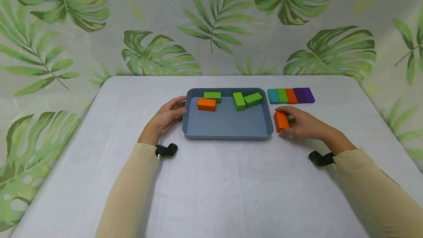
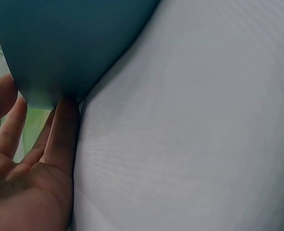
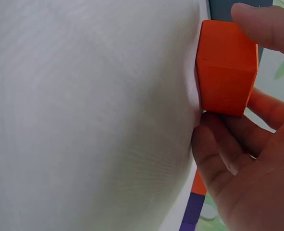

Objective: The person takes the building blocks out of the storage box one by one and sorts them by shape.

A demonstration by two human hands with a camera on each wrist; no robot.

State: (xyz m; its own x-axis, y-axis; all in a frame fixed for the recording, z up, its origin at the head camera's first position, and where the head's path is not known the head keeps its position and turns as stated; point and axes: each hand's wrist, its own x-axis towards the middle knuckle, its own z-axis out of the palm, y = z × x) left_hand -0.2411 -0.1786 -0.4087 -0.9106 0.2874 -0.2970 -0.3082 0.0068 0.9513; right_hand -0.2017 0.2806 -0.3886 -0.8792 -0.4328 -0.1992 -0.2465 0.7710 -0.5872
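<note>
To the right of the blue-grey tray [image 1: 228,137], my right hand [image 1: 305,123] holds an orange block [image 1: 282,122] between thumb and fingers. In the right wrist view the thumb [image 3: 269,26] lies on one end of the orange block [image 3: 226,72], with fingers at the opposite end, close to the white cloth. My left hand [image 1: 166,116] rests against the tray's left side. In the left wrist view its fingertips touch the tray's outer wall [image 2: 69,53]. Inside the tray lie an orange block [image 1: 206,105] and green blocks [image 1: 212,95], [image 1: 239,101], [image 1: 253,99].
A row of touching blocks stands behind my right hand: teal [image 1: 273,96], green [image 1: 282,96], orange [image 1: 291,96] and two purple ones [image 1: 304,95]. White cloth [image 1: 228,190] covers the table. A leaf-patterned curtain [image 1: 214,58] hangs beyond the back edge.
</note>
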